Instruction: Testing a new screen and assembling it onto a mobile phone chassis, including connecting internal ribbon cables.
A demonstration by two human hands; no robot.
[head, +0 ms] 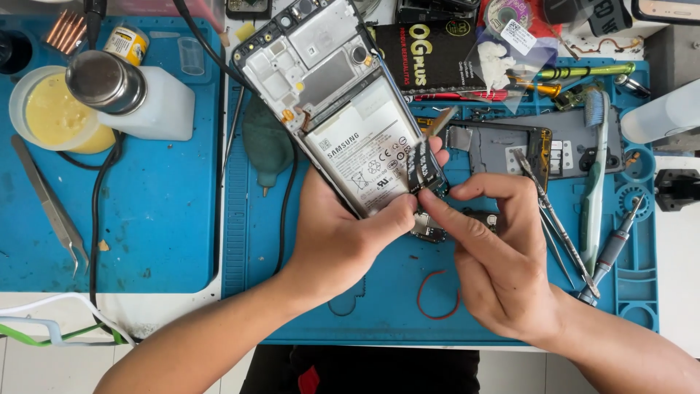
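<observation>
My left hand [339, 244] grips the lower end of an opened smartphone [321, 80]. The phone's back is off, so its white battery [364, 157] and inner frame show, and it tilts up to the left over the blue work mat [182, 219]. My right hand [499, 255] pinches a black flex cable [425, 166] at the phone's lower right edge, thumb and forefinger meeting my left thumb there. A small circuit board [432, 232] lies on the mat just under the fingers. Thin metal tweezers [550, 215] run along the far side of my right hand.
A grey phone frame [503, 146] lies behind my right hand, with a toothbrush [594, 182] and a screwdriver [612, 252] to its right. At left are a white bottle with a metal cap [146, 98], a cup of yellow stuff [51, 117] and another pair of tweezers [51, 208]. A red rubber band [437, 295] lies near the front.
</observation>
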